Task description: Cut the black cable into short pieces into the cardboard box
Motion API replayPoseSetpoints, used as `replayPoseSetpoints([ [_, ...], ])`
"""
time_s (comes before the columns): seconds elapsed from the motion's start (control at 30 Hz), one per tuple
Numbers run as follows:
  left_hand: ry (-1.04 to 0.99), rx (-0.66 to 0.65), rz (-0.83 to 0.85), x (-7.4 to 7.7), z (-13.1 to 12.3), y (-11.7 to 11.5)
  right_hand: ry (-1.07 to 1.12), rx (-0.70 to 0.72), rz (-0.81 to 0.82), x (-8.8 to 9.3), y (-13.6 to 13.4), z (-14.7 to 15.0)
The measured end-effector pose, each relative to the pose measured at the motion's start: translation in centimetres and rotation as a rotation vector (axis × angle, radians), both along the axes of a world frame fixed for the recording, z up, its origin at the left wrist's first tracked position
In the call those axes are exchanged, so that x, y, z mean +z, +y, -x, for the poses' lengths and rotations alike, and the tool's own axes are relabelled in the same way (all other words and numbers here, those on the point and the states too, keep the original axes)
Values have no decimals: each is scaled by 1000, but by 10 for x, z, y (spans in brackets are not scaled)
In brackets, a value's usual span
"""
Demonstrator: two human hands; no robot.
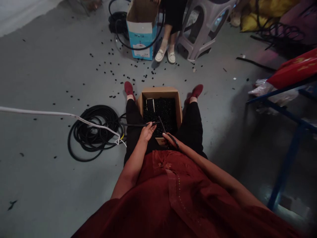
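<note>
My left hand (148,131) is closed around a black rubber hose or cord (133,125), whose end sticks out over the box. My right hand (170,138) grips a pair of scissors (162,125), the blades pointing up beside the cord's end. Below both hands, between my legs, stands a cardboard box (160,89) holding many small black pieces (167,110). A dark rectangular object with a pale edge (150,105) lies on those pieces. From my left hand the cord runs left to a large black coil (99,132) on the floor.
A white cable (61,114) crosses at left, in front of the coil. Black bits are scattered over the floor. Ahead sits another person (170,36) beside a blue-and-white carton (142,43) and a grey plastic stool (198,29). At right is a blue metal frame (288,165).
</note>
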State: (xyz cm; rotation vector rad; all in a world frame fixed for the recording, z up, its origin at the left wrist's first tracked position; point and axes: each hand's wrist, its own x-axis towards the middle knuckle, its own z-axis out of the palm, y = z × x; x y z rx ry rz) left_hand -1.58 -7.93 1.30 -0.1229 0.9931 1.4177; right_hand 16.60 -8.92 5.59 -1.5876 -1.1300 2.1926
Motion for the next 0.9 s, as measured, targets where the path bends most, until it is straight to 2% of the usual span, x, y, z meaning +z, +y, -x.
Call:
replayPoseSetpoints([
  [0.2,4,-14,-1,0,-2,0,2,-32,8,-4,6,14],
  [0.43,10,9,4,-2,-1,0,11,-37,35,-10,3,9],
  [0.77,3,0,6,-1,-4,0,5,-35,53,2,4,11],
  [0.9,5,1,11,-1,-5,-1,-10,-28,61,2,3,11],
])
